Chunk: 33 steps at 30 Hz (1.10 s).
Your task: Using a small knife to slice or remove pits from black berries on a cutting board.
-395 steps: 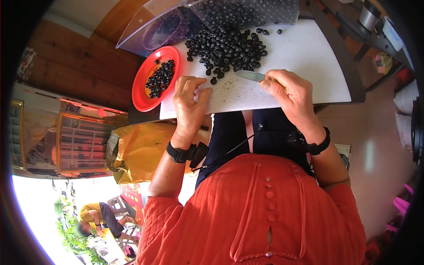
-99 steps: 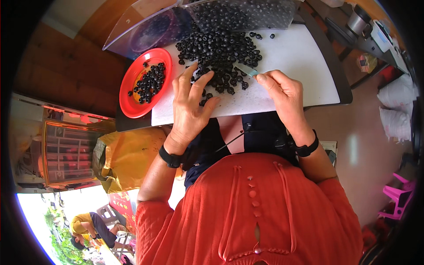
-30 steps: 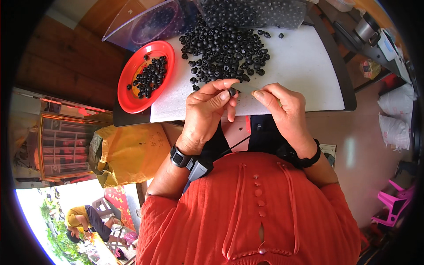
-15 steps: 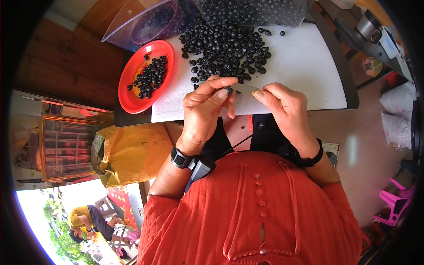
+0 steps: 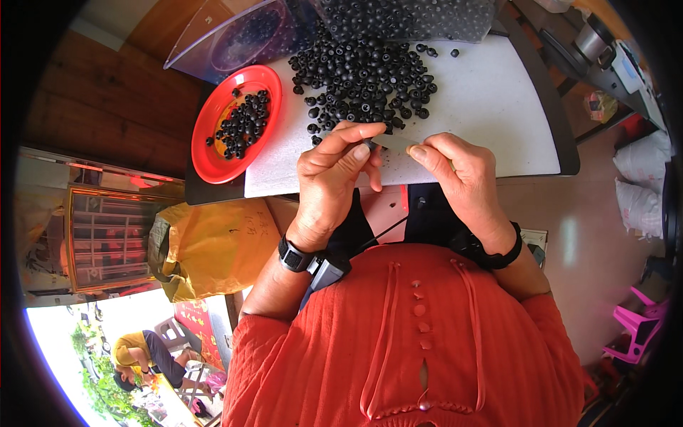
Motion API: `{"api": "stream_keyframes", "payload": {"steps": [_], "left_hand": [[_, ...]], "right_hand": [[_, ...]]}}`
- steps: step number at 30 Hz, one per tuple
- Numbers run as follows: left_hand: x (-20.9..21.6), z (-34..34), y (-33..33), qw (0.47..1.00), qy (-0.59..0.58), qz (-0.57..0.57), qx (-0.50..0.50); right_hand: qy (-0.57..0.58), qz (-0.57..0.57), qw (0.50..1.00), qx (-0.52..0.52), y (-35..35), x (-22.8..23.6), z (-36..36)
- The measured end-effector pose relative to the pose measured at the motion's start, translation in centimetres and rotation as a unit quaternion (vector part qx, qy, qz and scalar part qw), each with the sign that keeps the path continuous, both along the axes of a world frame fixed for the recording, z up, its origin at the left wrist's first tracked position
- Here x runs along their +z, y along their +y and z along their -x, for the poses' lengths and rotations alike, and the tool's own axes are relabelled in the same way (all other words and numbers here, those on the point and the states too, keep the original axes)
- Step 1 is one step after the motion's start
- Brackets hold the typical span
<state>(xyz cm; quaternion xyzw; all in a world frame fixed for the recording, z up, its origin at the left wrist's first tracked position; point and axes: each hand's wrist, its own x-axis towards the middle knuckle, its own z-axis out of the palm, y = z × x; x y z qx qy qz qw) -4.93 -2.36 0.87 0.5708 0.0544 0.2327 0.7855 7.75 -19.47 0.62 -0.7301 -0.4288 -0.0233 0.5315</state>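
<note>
My left hand (image 5: 329, 165) is closed in a pinch on a small black round part (image 5: 370, 144), mostly hidden by the thumb and forefinger. In my right hand (image 5: 461, 171), thumb and finger grip a thin, pale, flat blade (image 5: 393, 143). Its far end reaches the black part. Just beyond both hands, a heap of small black knob-like parts (image 5: 363, 78), some with a hole, lies on a white board (image 5: 491, 107). Left of the heap, a red plate (image 5: 200, 146) holds several more of these parts.
At the far side, a clear plastic bin (image 5: 235, 44) lies tipped with more black parts in it. A yellow bag (image 5: 213, 245) sits below the table's left edge. To the right are white sacks (image 5: 640, 192) and a pink stool (image 5: 633, 327). A person in yellow (image 5: 131, 350) sits outside.
Almost nothing differs. The hands hold the same pose, with only a tiny shift of the left hand and of the whole picture.
</note>
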Motion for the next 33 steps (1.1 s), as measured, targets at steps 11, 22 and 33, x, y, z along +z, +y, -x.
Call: {"api": "stream_keyframes", "payload": {"steps": [11, 22, 33], "left_hand": [[0.0, -0.2, 0.1, 0.994, -0.014, -0.109, 0.024], [0.0, 0.0, 0.1, 0.995, -0.022, -0.089, 0.029], [5.0, 3.3, 12.3, 0.846, 0.1, -0.376, 0.365]], "right_hand": [[-0.016, -0.003, 1.0, 0.0, 0.0, -0.2, -0.2], [0.012, -0.018, 1.0, 0.021, 0.1, -0.1, 0.1], [0.024, -0.075, 0.997, 0.027, -0.1, -0.4, 0.2]]}}
